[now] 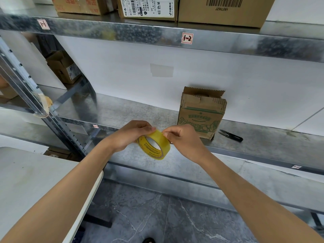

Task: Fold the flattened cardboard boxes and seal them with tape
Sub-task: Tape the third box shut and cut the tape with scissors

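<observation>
- A galvanised metal rack (pixel 133 109) fills most of the view. The edge of its upper shelf (pixel 140 34) carries a small label reading "1-2" (pixel 187 38).
- A grey marbled floor (pixel 149 216) lies below, between the rack and the person.
- A white table (pixel 35 172) sits at the lower left, and the left forearm passes over its rounded edge.
- Three brown cartons stand side by side on the upper shelf. The right one shows a barcode (pixel 224 13), the middle one a white shipping label (pixel 149 9), and the left one red print (pixel 78 5).
- The cardboard box (pixel 201 114), printed in green, stands upright on the middle shelf with its back to the white wall. Its top flaps are raised, and neither hand touches it.
- The left hand (pixel 129 134) grips the tape roll, with its fingers curled over the top of the ring.
- The right hand (pixel 184 139) pinches the outer face of the roll at its top between thumb and forefinger. The other fingers are curled in.
- The tape roll (pixel 157 146), yellow with a printed core, is held on edge in the air between both hands. It is above the front lip of the middle shelf and just left of the box.
- Black thread snips (pixel 231 135) lie on the same shelf, just right of the box.
</observation>
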